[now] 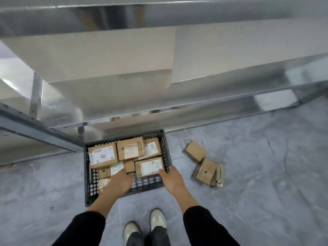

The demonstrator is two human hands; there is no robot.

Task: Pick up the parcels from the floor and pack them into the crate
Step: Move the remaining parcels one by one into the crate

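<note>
A dark grey lattice crate stands on the floor below the shelving and holds several brown cardboard parcels. A parcel with a white label lies at the crate's near right. My left hand reaches in at that parcel's left edge, fingers curled down beside a small parcel. My right hand has its thumb on the labelled parcel's right corner and its fingers by the crate's right wall. Right of the crate, a flat parcel lies on the floor, with a small heap of parcels just nearer.
Metal shelving with large pale cartons overhangs the crate's far side. My two shoes stand on the grey marbled floor just behind the crate. A low shelf beam runs along the back.
</note>
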